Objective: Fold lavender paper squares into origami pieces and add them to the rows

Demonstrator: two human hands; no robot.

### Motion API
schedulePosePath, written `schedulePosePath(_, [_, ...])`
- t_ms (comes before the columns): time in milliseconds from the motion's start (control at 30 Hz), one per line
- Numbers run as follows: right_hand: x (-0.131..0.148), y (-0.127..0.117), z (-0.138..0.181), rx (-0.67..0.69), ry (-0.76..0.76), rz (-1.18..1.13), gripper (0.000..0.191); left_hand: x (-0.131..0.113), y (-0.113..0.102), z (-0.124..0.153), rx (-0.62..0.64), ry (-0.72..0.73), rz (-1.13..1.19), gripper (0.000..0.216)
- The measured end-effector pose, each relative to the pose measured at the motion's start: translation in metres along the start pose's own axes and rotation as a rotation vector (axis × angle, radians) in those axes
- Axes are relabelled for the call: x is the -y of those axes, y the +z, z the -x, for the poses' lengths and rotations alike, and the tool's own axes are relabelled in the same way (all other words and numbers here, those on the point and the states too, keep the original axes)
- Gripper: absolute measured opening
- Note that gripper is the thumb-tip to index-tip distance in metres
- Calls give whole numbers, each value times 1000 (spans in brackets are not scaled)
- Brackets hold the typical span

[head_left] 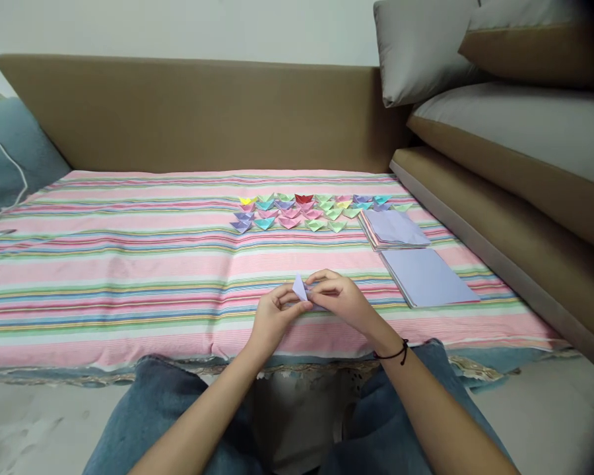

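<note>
A small piece of folded lavender paper (299,287) is held between my two hands, just above the striped cloth. My left hand (276,315) pinches its left and lower side between thumb and fingers. From the right, my right hand (339,297) grips the other side, and its fingertips partly hide the paper. Beyond the hands, several small folded paper boats (289,223) stand in rows, in pink, green, blue, purple, yellow and red. To the right lie two stacks of square paper, a farther stack (398,227) and a nearer stack (428,277), both with lavender sheets on top.
A pink striped cloth (103,277) covers the seat in front of me. Behind it rises a brown backrest (218,115). Grey and brown cushions (519,125) are piled along the right side. A white cord (17,168) hangs over the blue fabric at the left.
</note>
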State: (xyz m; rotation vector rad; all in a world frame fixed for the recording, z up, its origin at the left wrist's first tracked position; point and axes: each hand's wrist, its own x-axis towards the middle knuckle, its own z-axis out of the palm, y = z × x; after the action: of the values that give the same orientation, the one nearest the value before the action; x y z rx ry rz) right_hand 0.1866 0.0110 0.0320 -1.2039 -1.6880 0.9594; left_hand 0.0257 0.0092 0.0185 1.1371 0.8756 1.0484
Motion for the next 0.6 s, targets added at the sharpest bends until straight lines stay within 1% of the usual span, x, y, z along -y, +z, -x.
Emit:
schedulePosePath(200, [-4, -9, 0, -40, -25, 73, 14, -6, -3, -2, 196, -40, 35, 35])
schedulePosePath(367, [-2, -14, 1, -28, -56, 113, 18, -11, -7, -3, 275, -54, 18, 39])
schedulePosePath(433, [1, -15, 2, -22, -59, 113, 18, -11, -8, -3, 248, -72, 30, 37])
schedulePosePath(500, [3, -14, 2, -16, -80, 127, 18, -9, -8, -4, 151, -73, 42, 34])
schedulePosePath(600, [3, -12, 2, -12, -164, 168, 17, -6, -7, -3, 6, -41, 18, 26])
